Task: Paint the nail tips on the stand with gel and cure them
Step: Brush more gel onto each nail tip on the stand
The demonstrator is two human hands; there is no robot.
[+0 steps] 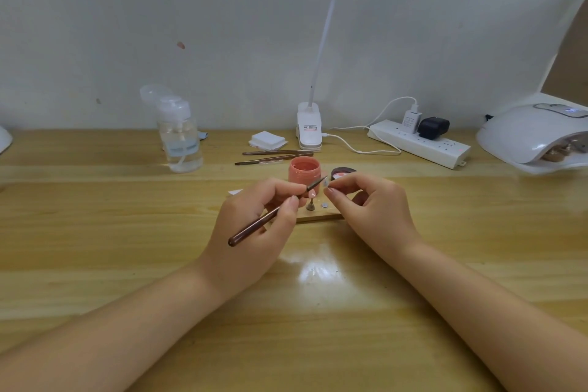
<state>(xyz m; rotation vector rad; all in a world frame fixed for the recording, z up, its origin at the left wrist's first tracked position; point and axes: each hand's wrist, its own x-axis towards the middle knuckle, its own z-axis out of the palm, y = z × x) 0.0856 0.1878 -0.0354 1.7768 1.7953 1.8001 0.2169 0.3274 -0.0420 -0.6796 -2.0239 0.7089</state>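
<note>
My left hand (254, 219) grips a brown gel brush (273, 213), whose tip touches a small clear nail tip (325, 183). That nail tip is pinched between the thumb and forefinger of my right hand (372, 210), just above the wooden stand (318, 217). One holder (310, 205) with a pink nail tip stands on the stand, beside a bare metal disc (324, 205). Behind it sits the open pink gel jar (304, 173), with its lid (343, 173) to the right. The white curing lamp (537, 137) is at the far right, with several holders inside.
Two spare brushes (273, 157) lie behind the jar, near a stack of white wipes (267, 139). A clear pump bottle (179, 137) stands at the back left. A clip lamp (309, 130) and a power strip (420, 143) sit along the wall.
</note>
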